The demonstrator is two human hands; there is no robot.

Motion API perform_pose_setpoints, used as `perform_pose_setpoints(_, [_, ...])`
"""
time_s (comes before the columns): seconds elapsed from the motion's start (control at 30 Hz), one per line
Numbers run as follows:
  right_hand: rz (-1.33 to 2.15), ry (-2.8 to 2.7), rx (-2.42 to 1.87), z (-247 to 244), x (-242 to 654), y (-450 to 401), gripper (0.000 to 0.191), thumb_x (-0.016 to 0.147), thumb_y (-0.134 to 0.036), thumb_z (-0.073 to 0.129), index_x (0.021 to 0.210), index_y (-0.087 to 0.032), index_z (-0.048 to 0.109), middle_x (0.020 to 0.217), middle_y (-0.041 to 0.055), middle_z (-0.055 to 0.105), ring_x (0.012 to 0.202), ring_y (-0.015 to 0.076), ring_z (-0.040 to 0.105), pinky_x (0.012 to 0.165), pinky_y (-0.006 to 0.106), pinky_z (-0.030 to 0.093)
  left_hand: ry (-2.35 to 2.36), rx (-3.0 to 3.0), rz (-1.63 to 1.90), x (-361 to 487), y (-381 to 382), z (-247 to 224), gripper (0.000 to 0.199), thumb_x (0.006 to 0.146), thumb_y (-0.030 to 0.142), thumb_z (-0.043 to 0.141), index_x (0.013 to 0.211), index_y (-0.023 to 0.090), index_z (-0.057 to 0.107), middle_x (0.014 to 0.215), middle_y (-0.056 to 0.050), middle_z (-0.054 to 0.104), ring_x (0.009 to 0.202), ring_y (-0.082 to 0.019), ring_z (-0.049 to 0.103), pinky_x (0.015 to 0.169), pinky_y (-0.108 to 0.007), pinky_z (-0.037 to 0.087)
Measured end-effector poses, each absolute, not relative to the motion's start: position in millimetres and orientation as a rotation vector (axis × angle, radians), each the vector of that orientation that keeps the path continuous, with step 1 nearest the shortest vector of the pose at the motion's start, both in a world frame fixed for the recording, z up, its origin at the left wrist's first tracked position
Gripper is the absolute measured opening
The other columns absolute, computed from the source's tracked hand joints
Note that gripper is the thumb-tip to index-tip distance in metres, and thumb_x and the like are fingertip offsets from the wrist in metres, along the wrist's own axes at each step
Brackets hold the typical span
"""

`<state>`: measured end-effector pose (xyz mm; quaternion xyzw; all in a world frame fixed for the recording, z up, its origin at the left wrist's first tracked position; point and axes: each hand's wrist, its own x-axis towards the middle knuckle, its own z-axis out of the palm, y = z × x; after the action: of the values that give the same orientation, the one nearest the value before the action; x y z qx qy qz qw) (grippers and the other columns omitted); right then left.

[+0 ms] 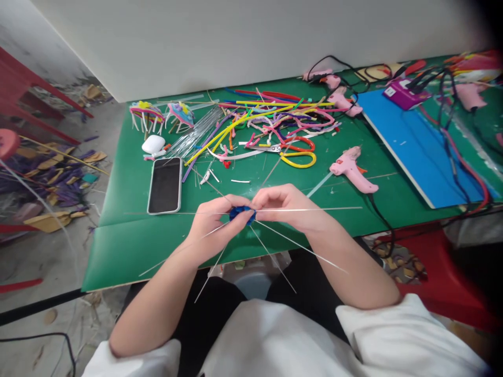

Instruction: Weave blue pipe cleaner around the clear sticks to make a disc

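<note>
Between my two hands, just above the near edge of the green table, is a small blue hub [248,220] with several thin, stiff silvery wires [314,209] spreading out from it like spokes. It looks wound from blue pipe cleaner, though the fingers cover much of it. My left hand [216,222] pinches the hub from the left, thumb across its front. Fingertips of my right hand [285,207] are closed at its right edge, beside the spokes. Ahead of the hands lie scissors [281,149] with one red and one yellow handle.
Pipe cleaners [275,118] and loose wires [196,133] are heaped at the back. On the left are a phone [165,186], a white case [153,144] and two colourful small umbrella-like pieces [146,112]. To the right are a pink glue gun [353,170], a blue board [404,152] and cables.
</note>
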<state>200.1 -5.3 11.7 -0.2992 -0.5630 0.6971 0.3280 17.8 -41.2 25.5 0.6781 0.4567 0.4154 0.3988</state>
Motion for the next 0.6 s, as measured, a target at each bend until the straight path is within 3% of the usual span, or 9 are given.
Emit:
perform_pose_setpoints(0.2, [1.98,-1.408,-0.704,-0.4,197.0,-3.4,0.017,0.063,-0.026,0.078,0.07,-0.018,0.065,0.072,-0.0019,0.066,0.069,0.01,0.061,0.067,0.025,0.05,1.03,1.656,1.022,17.5,-42.1,25.4,0.008,0.081,0.023,0.061,0.085,0.021,0.068,0.073,-0.001,0.068,0.062,-0.009,0.06,0.058,-0.02,0.047])
perform_pose_setpoints(0.37, [1.904,-1.499,-0.74,4.7,197.9,-3.4,0.019,0.067,-0.031,0.074,0.074,-0.017,0.064,0.075,-0.0008,0.065,0.071,0.0112,0.061,0.07,0.028,0.051,1.088,1.689,1.005,16.6,-41.0,24.1,0.009,0.08,0.024,0.062,0.085,0.02,0.068,0.074,-0.002,0.068,0.064,-0.011,0.061,0.06,-0.021,0.049])
perform_pose_setpoints(0.47, [1.582,-1.707,-0.808,11.7,198.1,-5.7,0.014,0.076,-0.031,0.066,0.079,-0.018,0.063,0.078,0.0,0.064,0.074,0.0115,0.06,0.07,0.028,0.05,1.177,1.683,1.07,18.1,-41.0,22.7,0.009,0.079,0.023,0.063,0.086,0.02,0.068,0.077,-0.001,0.068,0.065,-0.01,0.062,0.062,-0.021,0.05])
perform_pose_setpoints(0.6, [0.87,-1.886,-0.792,12.4,193.3,-12.6,0.005,0.081,-0.025,0.061,0.078,-0.021,0.063,0.079,-0.0001,0.064,0.076,0.0122,0.06,0.071,0.028,0.049,1.249,1.52,1.157,22.1,-41.5,22.0,0.009,0.079,0.024,0.063,0.083,0.018,0.067,0.075,-0.001,0.067,0.06,-0.009,0.061,0.058,-0.019,0.051])
